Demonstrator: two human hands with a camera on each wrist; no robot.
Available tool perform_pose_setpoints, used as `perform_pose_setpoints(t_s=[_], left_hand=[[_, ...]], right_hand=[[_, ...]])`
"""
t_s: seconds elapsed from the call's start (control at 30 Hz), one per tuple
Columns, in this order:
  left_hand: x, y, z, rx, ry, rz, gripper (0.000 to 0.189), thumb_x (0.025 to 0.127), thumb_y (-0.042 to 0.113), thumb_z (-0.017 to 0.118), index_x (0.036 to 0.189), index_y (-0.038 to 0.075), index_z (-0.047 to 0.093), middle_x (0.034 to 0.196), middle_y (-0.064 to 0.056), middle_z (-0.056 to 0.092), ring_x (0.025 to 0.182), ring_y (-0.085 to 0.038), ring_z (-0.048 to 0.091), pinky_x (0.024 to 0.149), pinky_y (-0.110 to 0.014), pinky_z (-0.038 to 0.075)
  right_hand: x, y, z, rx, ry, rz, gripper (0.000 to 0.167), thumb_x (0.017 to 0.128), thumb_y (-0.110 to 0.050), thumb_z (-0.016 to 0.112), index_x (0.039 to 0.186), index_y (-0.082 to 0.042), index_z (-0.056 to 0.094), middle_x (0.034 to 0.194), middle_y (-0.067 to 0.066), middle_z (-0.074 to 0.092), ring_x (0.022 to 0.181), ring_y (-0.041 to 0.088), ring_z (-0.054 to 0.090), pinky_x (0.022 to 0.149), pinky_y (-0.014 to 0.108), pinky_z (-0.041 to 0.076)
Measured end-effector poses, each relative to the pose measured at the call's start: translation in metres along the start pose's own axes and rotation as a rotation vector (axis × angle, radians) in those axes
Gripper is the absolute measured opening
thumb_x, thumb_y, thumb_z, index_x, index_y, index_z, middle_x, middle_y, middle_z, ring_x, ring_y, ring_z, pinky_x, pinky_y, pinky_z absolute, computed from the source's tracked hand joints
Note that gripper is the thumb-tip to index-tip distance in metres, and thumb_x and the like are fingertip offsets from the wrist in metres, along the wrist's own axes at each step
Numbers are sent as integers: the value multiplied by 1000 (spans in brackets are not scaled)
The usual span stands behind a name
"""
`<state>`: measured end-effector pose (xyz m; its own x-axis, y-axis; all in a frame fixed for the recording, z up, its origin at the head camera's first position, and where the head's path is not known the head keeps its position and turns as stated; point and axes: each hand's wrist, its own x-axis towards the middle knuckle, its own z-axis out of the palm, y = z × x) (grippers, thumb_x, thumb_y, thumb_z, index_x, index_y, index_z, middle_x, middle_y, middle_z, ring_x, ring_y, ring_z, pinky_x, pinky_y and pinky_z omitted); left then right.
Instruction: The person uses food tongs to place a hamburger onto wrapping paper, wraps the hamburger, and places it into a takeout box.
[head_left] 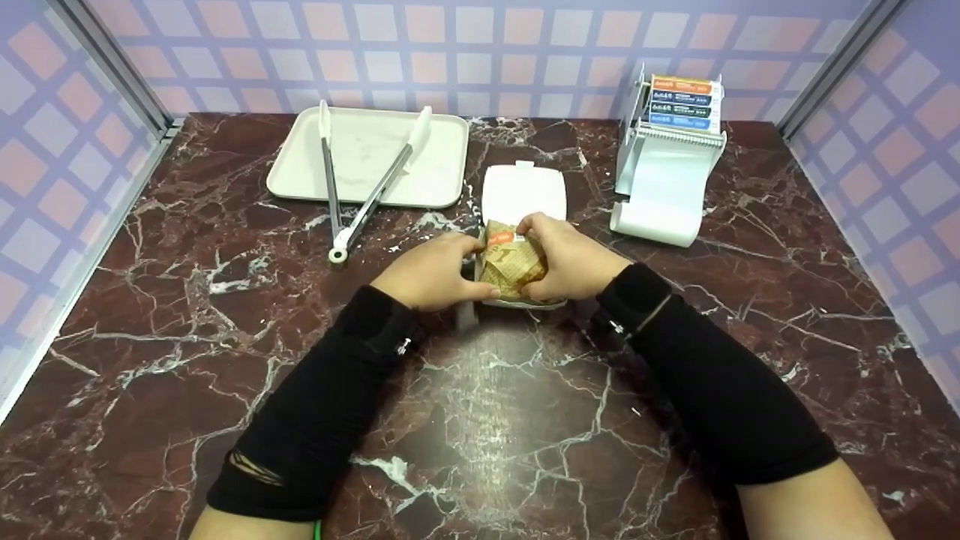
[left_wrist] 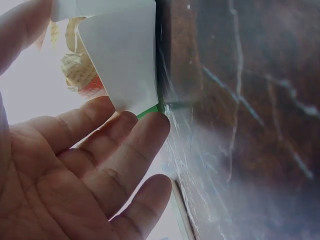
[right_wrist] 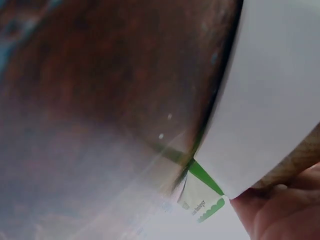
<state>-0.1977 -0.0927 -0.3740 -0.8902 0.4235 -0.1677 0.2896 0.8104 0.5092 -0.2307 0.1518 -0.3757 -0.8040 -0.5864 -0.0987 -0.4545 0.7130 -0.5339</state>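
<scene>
A burger in printed brown paper [head_left: 514, 262] sits in the base of a white clamshell box [head_left: 523, 193], whose lid stands open at the back. My right hand [head_left: 574, 259] holds the wrapped burger from the right, fingers at its far side and thumb near its front. On the left, my left hand [head_left: 431, 274] touches the box's side, its thumb by the near corner. Its fingers [left_wrist: 135, 155] are loosely extended beside the box wall [left_wrist: 120, 55] in the left wrist view. In the right wrist view, the box [right_wrist: 270, 75] hides most of the burger and part of the hand.
Behind to the left lies a pale tray [head_left: 300, 165] with spread tongs [head_left: 390, 176] resting across it, their hinge on the marble-patterned table [head_left: 495, 420]. A label dispenser [head_left: 679, 135] with a hanging white roll [head_left: 660, 221] stands at back right. Patterned walls enclose three sides.
</scene>
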Motion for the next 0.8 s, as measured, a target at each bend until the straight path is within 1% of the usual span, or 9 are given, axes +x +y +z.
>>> perform_pose_setpoints(t_s=[0.07, 0.13, 0.23, 0.3, 0.37, 0.43, 0.5, 0.67, 0.8], left_hand=[[2, -1, 1, -32, -3, 6, 93, 86, 58, 80, 158, 12, 43, 154, -9, 54, 137, -29, 56, 116, -51, 49], [5, -1, 1, -68, -8, 12, 104, 84, 56, 82, 163, 11, 32, 159, -11, 49, 139, -30, 55, 116, -52, 48], [10, -2, 2, -107, -25, 45, 110, 82, 53, 86, 165, 11, 27, 159, -13, 48, 138, -30, 56, 114, -52, 50], [13, -2, 2, -112, -36, 55, 110, 80, 52, 87, 164, 12, 29, 157, -13, 48, 135, -30, 56, 112, -52, 52], [15, -3, 3, -115, -46, 66, 105, 78, 52, 87, 161, 15, 34, 149, -12, 51, 129, -30, 59, 107, -52, 55], [15, -4, 4, -112, -50, 58, 106, 77, 53, 88, 162, 17, 33, 150, -12, 50, 128, -29, 58, 106, -53, 55], [15, -4, 5, -116, -55, 57, 106, 77, 53, 88, 162, 18, 35, 150, -12, 49, 128, -29, 58, 106, -53, 55], [15, -6, 7, -124, -65, 73, 105, 77, 54, 88, 161, 15, 39, 151, -12, 49, 131, -28, 55, 110, -51, 52], [15, -7, 6, -113, -62, 72, 101, 78, 56, 87, 159, 14, 43, 149, -12, 50, 129, -28, 56, 111, -51, 52]], right_hand=[[0, 1, 0, 6, -11, -8, 79, 72, -16, 89, 136, -9, 43, 125, 11, 57, 111, 27, 59, 97, 43, 57], [0, 2, 0, 6, -18, -23, 82, 72, -15, 89, 139, -9, 41, 126, 11, 57, 110, 27, 60, 97, 42, 58], [0, 3, 0, 1, -29, -44, 93, 70, -13, 88, 148, -6, 37, 134, 15, 56, 115, 30, 61, 104, 45, 56], [0, 4, 0, -15, -39, -50, 100, 70, -14, 88, 154, -5, 33, 144, 18, 52, 122, 32, 59, 111, 47, 52], [-1, 4, 0, -29, -46, -58, 106, 70, -15, 88, 158, -3, 30, 151, 20, 48, 129, 33, 55, 117, 50, 47], [-1, 4, 1, -39, -50, -65, 108, 71, -16, 88, 160, -3, 28, 155, 21, 44, 134, 34, 52, 119, 51, 45], [-2, 4, 1, -45, -52, -72, 109, 70, -16, 88, 160, -2, 28, 154, 22, 44, 134, 35, 51, 119, 51, 45], [-1, 5, 3, -57, -68, -82, 106, 70, -16, 88, 158, -2, 32, 153, 21, 45, 136, 34, 48, 119, 51, 45], [-1, 4, 3, -94, -95, -74, 104, 70, -19, 87, 160, -9, 35, 148, 17, 49, 132, 32, 48, 114, 52, 48]])
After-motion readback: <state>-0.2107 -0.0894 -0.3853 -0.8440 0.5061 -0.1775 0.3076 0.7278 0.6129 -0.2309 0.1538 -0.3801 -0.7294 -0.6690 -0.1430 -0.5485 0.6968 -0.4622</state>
